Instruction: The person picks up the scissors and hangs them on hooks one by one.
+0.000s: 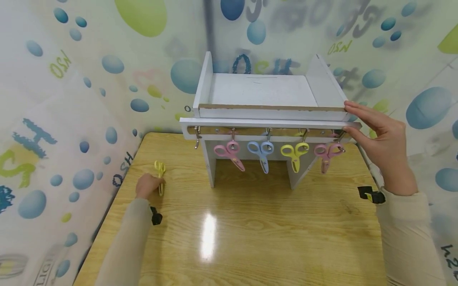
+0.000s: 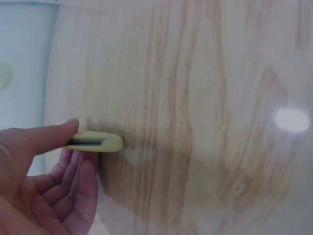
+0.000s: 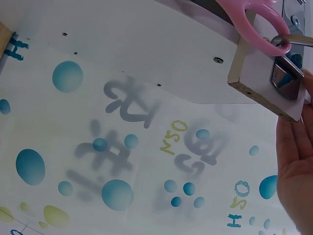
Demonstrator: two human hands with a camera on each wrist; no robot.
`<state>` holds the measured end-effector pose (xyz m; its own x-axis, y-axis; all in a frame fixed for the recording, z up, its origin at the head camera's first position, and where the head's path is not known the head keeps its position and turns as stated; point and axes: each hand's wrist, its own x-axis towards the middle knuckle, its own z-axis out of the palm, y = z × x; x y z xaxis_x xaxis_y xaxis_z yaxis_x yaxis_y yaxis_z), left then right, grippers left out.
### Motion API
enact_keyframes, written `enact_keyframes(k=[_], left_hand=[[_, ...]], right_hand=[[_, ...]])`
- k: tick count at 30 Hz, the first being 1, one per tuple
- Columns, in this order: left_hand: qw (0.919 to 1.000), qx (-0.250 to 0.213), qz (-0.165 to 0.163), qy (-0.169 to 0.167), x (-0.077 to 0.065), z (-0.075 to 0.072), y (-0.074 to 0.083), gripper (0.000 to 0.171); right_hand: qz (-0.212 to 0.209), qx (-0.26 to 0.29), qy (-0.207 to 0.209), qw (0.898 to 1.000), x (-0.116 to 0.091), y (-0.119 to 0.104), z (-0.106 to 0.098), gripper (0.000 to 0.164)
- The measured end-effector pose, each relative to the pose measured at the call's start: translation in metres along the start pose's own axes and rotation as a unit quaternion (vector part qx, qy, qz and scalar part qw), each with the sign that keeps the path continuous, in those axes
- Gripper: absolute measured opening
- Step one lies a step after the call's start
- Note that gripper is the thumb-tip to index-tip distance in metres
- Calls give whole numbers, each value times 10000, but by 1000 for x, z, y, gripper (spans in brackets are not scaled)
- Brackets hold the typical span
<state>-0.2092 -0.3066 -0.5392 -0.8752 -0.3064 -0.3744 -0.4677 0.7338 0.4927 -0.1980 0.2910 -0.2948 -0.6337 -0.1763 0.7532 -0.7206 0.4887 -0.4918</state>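
In the head view, my left hand (image 1: 148,185) pinches a pair of yellow scissors (image 1: 160,169) by the blade end, just above the table on the left. The left wrist view shows the yellow blade guard (image 2: 113,143) between thumb and fingers. My right hand (image 1: 384,135) grips the right end of the white hook rail (image 1: 272,122), thumb in front. From its hooks hang pink scissors (image 1: 232,153), blue scissors (image 1: 262,153), another yellow pair (image 1: 295,153) and a second pink pair (image 1: 326,155). The leftmost hook (image 1: 197,139) carries nothing.
The rail is fixed along the front of a white shelf unit (image 1: 250,114) standing at the back of the wooden table (image 1: 257,234). Patterned walls (image 1: 96,99) close in behind and on the left.
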Motion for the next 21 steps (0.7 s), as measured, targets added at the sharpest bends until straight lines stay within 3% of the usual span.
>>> enact_keyframes(k=[8, 12, 14, 16, 21], left_hand=[[9967, -800, 131, -2, -12, -3, -10, 37], [9885, -1509, 8, -87, -17, -9, -4, 44], [9784, -2066, 73, -91, -19, -14, 2, 46], [9628, -2686, 302, -56, -21, -21, 9, 42], [9336, -3421, 1065, -55, -40, -41, 37, 19]], right_hand=[[-8, 38, -9, 10000, 0, 0, 0, 43], [-36, 43, -8, 10000, 0, 0, 0, 42], [-49, 51, 15, 10000, 0, 0, 0, 40], [-58, 36, 27, 10000, 0, 0, 0, 40], [-54, -4, 38, 10000, 0, 1, 0, 41]])
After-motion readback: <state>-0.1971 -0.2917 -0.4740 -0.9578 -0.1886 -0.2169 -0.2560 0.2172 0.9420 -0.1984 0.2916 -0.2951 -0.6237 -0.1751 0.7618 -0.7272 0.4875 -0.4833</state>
